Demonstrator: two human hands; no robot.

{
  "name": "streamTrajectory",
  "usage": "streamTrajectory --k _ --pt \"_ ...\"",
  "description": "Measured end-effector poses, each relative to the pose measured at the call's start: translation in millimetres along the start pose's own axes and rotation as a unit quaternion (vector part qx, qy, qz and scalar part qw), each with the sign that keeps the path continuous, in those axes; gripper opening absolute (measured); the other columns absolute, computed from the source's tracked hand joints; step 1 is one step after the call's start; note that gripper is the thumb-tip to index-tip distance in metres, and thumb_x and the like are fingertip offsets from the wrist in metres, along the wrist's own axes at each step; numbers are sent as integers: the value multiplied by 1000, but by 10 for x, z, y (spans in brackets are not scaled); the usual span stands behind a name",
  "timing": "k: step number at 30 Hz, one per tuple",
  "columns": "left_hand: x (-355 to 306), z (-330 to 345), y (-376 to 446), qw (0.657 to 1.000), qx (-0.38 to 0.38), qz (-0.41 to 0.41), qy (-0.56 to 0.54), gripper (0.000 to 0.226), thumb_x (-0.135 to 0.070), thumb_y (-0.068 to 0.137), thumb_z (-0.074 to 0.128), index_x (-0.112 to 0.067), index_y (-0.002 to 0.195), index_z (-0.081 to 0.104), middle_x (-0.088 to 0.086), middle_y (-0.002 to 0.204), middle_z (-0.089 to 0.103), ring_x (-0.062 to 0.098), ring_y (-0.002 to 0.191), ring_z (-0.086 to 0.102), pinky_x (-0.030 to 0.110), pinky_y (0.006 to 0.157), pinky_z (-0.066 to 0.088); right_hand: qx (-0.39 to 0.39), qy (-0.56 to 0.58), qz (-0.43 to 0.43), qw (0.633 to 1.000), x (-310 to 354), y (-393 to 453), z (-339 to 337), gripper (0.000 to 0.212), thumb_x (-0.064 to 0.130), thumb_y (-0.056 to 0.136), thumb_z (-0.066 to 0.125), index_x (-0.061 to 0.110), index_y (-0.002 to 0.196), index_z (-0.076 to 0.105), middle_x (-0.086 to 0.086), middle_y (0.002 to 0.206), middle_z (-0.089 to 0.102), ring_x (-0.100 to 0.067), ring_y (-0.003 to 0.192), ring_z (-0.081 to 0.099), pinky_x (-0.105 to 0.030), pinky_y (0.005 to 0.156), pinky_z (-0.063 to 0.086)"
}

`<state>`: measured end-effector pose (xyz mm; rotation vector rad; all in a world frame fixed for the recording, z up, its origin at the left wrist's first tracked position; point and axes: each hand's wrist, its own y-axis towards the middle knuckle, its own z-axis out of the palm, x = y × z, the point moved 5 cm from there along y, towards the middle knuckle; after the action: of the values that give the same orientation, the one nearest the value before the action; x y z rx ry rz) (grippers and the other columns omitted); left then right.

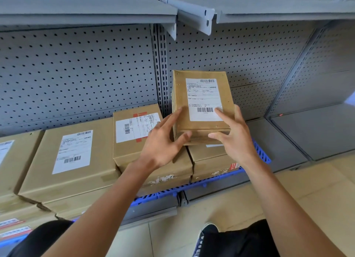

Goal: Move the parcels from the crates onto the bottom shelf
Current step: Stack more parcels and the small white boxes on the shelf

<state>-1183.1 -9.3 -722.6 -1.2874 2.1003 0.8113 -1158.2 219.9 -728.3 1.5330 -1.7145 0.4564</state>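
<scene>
A small brown parcel (180, 99) with a white barcode label stands on top of another parcel (209, 160), which lies in a blue crate (203, 184) on the grey bottom shelf (278, 141). My left hand (163, 145) touches the small parcel's left side, its index finger straight along the top edge and its thumb on the front face. My right hand (236, 139) lies on the right side, index finger on the label, thumb at the lower front edge. The other fingers of both hands are hidden behind the parcel.
To the left lie a medium parcel (134, 134) and a large flat parcel (73, 157), with more at the far left. A grey shelf (86, 13) and its bracket (194, 18) hang overhead. A perforated back panel (76, 74) closes the rear. My shoe (207, 231) is on the tiled floor.
</scene>
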Motion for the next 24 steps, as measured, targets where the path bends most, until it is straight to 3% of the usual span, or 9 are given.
streamTrajectory --k 1,3,6,8,9,12,17,18,24 --pt "54 4 1 1000 4 -10 12 73 -69 92 52 -57 153 14 -10 161 35 26 135 52 49 115 41 7 1 -5 1000 -26 19 30 79 28 76 85 40 145 48 9 162 18 -9 148 26 -40 121 28" --pt "145 16 6 999 12 -24 40 74 -70 92 51 -53 155 16 -8 160 38 29 129 56 52 115 38 32 14 -6 999 -45 48 93 76 22 77 85 33 145 51 16 152 24 2 138 28 -26 120 22" --pt "243 11 23 996 -2 -19 88 68 -69 94 48 -43 154 31 -9 157 42 19 144 39 54 119 29 60 3 -12 998 -56 107 171 74 17 79 83 26 145 51 5 154 26 13 128 21 -2 103 14" --pt "302 5 36 993 -15 -19 116 64 -69 94 46 -42 152 37 -10 157 41 18 146 34 54 121 23 85 2 -4 996 -80 155 239 75 16 80 82 26 147 50 5 158 21 21 123 15 6 96 12" --pt "340 18 42 992 -14 -24 126 63 -69 94 46 -43 151 38 -11 158 39 18 147 31 52 123 19 94 0 5 996 -97 178 269 75 18 81 81 29 148 48 7 161 15 18 130 14 2 100 13" --pt "427 79 48 987 -4 -23 158 64 -71 93 43 -43 151 39 -9 159 37 18 149 27 49 124 13 113 -14 24 993 -176 242 376 77 25 82 81 37 148 45 7 167 6 -7 151 10 -30 122 17" --pt "555 150 41 980 -33 9 194 51 -60 92 53 -38 138 59 -6 152 49 21 145 35 54 121 19 165 18 65 984 -355 316 550 77 23 81 81 50 143 45 11 167 -3 -19 153 14 -53 119 28" --pt "572 163 36 979 -42 13 200 47 -56 92 58 -37 135 63 -6 150 51 21 143 37 55 119 21 171 17 69 983 -375 325 564 77 21 81 81 51 143 45 12 167 -4 -19 154 11 -55 119 27" --pt "593 191 32 974 -68 15 217 39 -44 88 73 -31 124 71 -4 144 58 23 139 46 58 115 30 189 20 68 979 -356 350 599 75 19 83 80 50 143 46 12 167 -4 -14 154 0 -33 117 14"
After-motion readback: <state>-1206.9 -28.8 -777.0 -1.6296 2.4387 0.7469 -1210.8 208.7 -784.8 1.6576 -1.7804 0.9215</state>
